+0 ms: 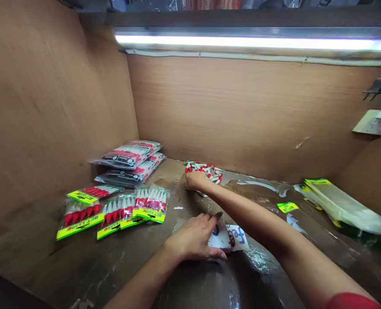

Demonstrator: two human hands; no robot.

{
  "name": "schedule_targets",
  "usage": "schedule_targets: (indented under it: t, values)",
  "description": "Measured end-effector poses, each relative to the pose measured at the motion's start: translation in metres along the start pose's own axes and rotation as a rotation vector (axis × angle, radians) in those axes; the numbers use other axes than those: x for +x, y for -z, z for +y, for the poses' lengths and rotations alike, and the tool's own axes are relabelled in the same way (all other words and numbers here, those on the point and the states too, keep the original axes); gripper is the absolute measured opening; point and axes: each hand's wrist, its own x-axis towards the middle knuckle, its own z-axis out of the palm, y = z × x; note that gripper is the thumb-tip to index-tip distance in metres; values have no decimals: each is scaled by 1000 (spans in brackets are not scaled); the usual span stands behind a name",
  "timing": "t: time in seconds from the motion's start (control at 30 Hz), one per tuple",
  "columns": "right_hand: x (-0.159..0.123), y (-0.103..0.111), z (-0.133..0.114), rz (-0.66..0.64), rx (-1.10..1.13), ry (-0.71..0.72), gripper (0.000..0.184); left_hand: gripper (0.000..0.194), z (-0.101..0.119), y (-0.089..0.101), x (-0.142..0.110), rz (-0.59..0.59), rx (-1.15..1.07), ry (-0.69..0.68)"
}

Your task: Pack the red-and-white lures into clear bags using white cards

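Observation:
My left hand lies low in the middle of the table, thumb and fingers around the near end of a small white paper piece with blue writing and coloured dots. A small red thing shows on that paper. Farther back, my right hand reaches across to a loose pile of small red-and-white fishing lures with green bits. Its fingers are curled in at the pile's near left edge. Whatever they pinch is hidden from this side.
Packed lure bags with yellow-green headers lie at left. Behind them stand stacked larger bags of lures. At right are a pile of clear packets and a loose yellow header card. Wooden walls enclose the table beneath a tube light.

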Motion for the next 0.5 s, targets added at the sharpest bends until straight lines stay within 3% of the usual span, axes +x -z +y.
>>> schedule_targets:
  t: [0.13, 0.27, 0.4, 0.5]
  values:
    - [14, 0, 1, -95, 79, -122, 35, 105, -1, -1, -2, -3, -8, 3]
    - [-2, 27, 40, -155, 359, -185, 32, 106, -3, -4, -4, -2, -15, -2]
    - [-58, 54, 102, -109, 779, -213, 19, 109, -6, -5, -4, -30, -36, -17]
    - [-115, 51, 143, -32, 1087, -236, 13, 109, -7, -4, -4, -48, -48, -2]
